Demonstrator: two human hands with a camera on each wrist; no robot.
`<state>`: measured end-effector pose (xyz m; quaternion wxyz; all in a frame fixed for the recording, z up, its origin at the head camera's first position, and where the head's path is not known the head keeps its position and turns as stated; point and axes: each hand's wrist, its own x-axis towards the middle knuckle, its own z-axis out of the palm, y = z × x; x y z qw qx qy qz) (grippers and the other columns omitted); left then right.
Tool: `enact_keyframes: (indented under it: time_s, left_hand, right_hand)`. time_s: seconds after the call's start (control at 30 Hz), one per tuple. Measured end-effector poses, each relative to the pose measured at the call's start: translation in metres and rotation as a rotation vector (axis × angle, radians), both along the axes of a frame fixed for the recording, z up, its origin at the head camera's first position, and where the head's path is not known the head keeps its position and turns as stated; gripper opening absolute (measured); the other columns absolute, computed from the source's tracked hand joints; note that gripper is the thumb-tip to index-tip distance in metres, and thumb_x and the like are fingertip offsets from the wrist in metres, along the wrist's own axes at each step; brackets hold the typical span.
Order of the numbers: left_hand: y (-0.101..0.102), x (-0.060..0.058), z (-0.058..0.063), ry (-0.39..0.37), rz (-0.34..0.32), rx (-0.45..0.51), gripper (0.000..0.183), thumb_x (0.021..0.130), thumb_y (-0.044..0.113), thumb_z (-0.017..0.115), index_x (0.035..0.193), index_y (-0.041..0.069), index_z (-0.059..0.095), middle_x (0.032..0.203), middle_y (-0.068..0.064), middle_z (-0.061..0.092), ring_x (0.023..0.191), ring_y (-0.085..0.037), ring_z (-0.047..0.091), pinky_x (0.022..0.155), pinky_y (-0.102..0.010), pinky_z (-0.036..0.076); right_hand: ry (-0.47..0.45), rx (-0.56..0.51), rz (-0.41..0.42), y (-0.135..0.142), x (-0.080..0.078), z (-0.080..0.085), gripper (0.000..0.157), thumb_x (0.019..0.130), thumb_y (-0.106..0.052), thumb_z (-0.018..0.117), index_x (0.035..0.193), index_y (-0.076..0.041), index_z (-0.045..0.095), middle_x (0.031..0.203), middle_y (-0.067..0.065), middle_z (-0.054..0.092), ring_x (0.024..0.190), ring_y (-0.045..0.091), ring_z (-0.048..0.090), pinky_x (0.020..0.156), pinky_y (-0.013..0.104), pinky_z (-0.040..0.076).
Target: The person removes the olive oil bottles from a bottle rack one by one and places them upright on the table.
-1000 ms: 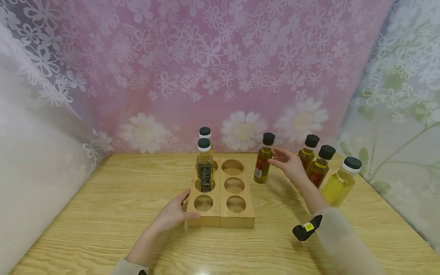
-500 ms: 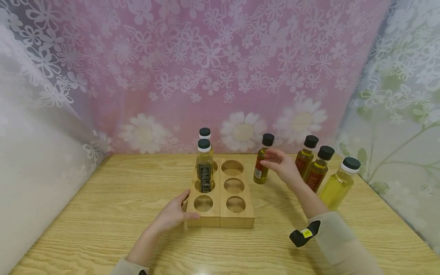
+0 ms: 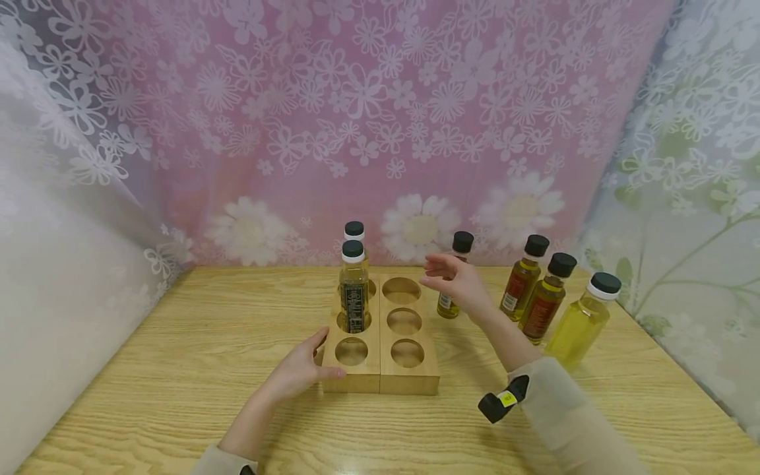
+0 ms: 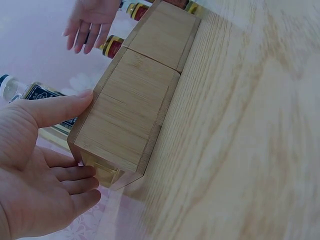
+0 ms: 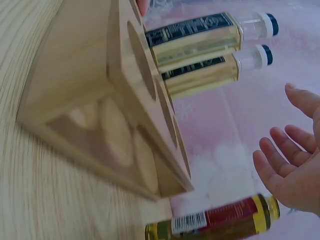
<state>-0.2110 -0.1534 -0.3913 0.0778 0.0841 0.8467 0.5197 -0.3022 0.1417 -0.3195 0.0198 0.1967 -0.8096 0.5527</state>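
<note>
A wooden bottle rack [image 3: 410,384], built of two side-by-side blocks with round holes, stands on the table. My left hand [image 3: 295,371] rests at its front left corner, the thumb against the front and relaxed fingers along the left side. In the left block's middle and back holes stand a pale oil bottle [image 3: 355,297] with a black label and another oil bottle [image 3: 354,229] behind it. My right hand [image 3: 463,287] hovers right of the rack with nothing in it. Partly hidden behind that hand, a red-labelled oil bottle [image 5: 215,220] stands upright on the table.
Farther right stand two red-labelled oil bottles [image 3: 518,287] [image 3: 541,309] with black caps, and a pale yellow oil bottle [image 3: 578,330]. Behind the table [image 3: 237,297] hangs a pink flowered curtain [image 3: 332,132]; pale cloth lines both sides.
My right hand has moved left, from beside the red-labelled bottle to across it, towards the rack. The left hand, the rack and the bottles have stayed put.
</note>
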Motion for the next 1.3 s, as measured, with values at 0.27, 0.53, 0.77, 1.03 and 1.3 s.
enact_keyframes:
  time_s: [0.27, 0.53, 0.77, 1.03, 1.3]
  left_hand:
    - [0.0, 0.0, -0.001, -0.004, 0.004, -0.006, 0.095, 0.074, 0.023, 0.079, 0.145, -0.004, 0.022, 0.148, -0.022, 0.025, 0.131, -0.045, 0.025, 0.102, -0.054, 0.028]
    - [0.0, 0.0, 0.0, -0.003, 0.001, 0.0, 0.095, 0.074, 0.023, 0.079, 0.145, -0.005, 0.021, 0.148, -0.022, 0.024, 0.131, -0.046, 0.025, 0.102, -0.055, 0.029]
    - [0.0, 0.0, 0.0, -0.003, -0.003, -0.008, 0.097, 0.074, 0.024, 0.079, 0.145, -0.006, 0.021, 0.148, -0.022, 0.024, 0.131, -0.047, 0.025, 0.102, -0.056, 0.028]
    - [-0.001, 0.0, 0.002, -0.018, -0.008, 0.003, 0.097, 0.074, 0.025, 0.079, 0.145, -0.005, 0.02, 0.148, -0.023, 0.023, 0.132, -0.046, 0.023, 0.102, -0.057, 0.027]
    - [-0.001, 0.001, 0.001, -0.023, -0.004, -0.003, 0.097, 0.074, 0.025, 0.079, 0.145, -0.005, 0.021, 0.148, -0.023, 0.023, 0.132, -0.045, 0.024, 0.102, -0.057, 0.027]
  right_hand:
    - [-0.024, 0.032, 0.046, -0.031, 0.001, 0.005, 0.057, 0.084, -0.022, 0.07, 0.134, -0.006, 0.047, 0.124, 0.013, 0.055, 0.112, 0.027, 0.053, 0.092, 0.044, 0.043]
    - [-0.016, 0.061, 0.075, -0.06, -0.001, 0.001, 0.06, 0.083, -0.023, 0.071, 0.135, -0.007, 0.047, 0.125, 0.011, 0.055, 0.112, 0.027, 0.053, 0.091, 0.04, 0.046]
    - [0.013, 0.089, 0.091, -0.078, -0.001, -0.002, 0.058, 0.082, -0.025, 0.073, 0.133, -0.008, 0.049, 0.125, 0.01, 0.055, 0.111, 0.026, 0.054, 0.088, 0.04, 0.047]
    - [0.031, 0.104, 0.095, -0.091, 0.0, -0.001, 0.06, 0.082, -0.022, 0.073, 0.134, -0.006, 0.048, 0.123, 0.01, 0.057, 0.109, 0.029, 0.056, 0.088, 0.042, 0.046]
    - [-0.018, 0.115, 0.069, -0.098, -0.001, -0.005, 0.06, 0.08, -0.025, 0.074, 0.134, -0.012, 0.049, 0.126, 0.006, 0.055, 0.111, 0.025, 0.053, 0.09, 0.044, 0.045]
